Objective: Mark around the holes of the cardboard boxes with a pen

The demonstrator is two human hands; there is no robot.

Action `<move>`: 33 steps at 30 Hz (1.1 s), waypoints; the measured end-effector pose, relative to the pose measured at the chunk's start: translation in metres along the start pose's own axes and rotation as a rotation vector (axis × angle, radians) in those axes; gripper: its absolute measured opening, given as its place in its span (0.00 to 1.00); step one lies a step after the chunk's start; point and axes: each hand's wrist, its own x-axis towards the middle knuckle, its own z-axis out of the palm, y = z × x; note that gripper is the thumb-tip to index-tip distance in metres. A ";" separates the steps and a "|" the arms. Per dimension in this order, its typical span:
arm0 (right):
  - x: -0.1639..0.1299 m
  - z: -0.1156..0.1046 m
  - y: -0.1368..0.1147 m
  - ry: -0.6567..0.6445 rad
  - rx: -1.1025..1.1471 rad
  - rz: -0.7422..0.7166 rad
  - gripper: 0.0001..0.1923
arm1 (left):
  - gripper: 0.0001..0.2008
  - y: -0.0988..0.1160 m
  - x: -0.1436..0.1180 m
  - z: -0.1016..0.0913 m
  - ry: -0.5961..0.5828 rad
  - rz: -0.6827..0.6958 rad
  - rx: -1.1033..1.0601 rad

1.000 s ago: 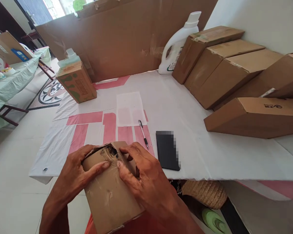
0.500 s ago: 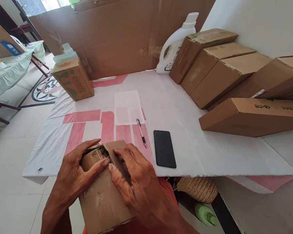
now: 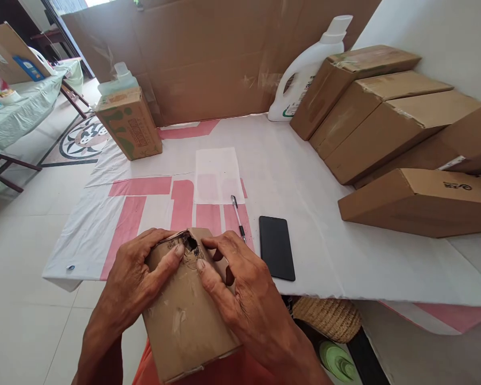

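A brown cardboard box (image 3: pixel 184 326) is held between my hands at the front edge of the table. Its far upper corner has a torn, dark hole. My left hand (image 3: pixel 138 278) grips the left side, its thumb on the top face beside the tear. On the right, my right hand (image 3: pixel 240 289) curls over the box edge, with thumb and forefinger close to the hole. The box's contents are hidden. Just beyond lie a pen (image 3: pixel 238 218), a black phone (image 3: pixel 277 247) and a white sheet of paper (image 3: pixel 217 174).
Several cardboard boxes (image 3: pixel 385 133) lean along the right side beside a white jug (image 3: pixel 304 75). A green-printed carton (image 3: pixel 132 128) stands at the far left, before a large cardboard panel (image 3: pixel 216 59). Below the table are a woven basket (image 3: pixel 328 318) and a green container (image 3: pixel 336 361).
My right hand's fingers have drawn back from the torn corner, so the dark hole shows more clearly. The view has shifted slightly. Both hands stay on the box.
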 end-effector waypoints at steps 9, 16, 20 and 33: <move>0.027 0.004 -0.012 -0.006 -0.201 0.097 0.08 | 0.15 -0.002 -0.001 0.006 0.131 0.022 0.017; 0.029 0.014 -0.014 0.208 -0.291 -0.150 0.09 | 0.13 -0.002 -0.007 0.006 0.148 0.072 0.032; 0.029 0.017 -0.019 0.252 -0.346 -0.272 0.12 | 0.12 -0.001 -0.007 0.003 0.171 0.081 0.028; 0.026 0.011 -0.016 0.256 -0.333 -0.308 0.11 | 0.10 -0.003 -0.007 0.013 0.233 0.129 0.048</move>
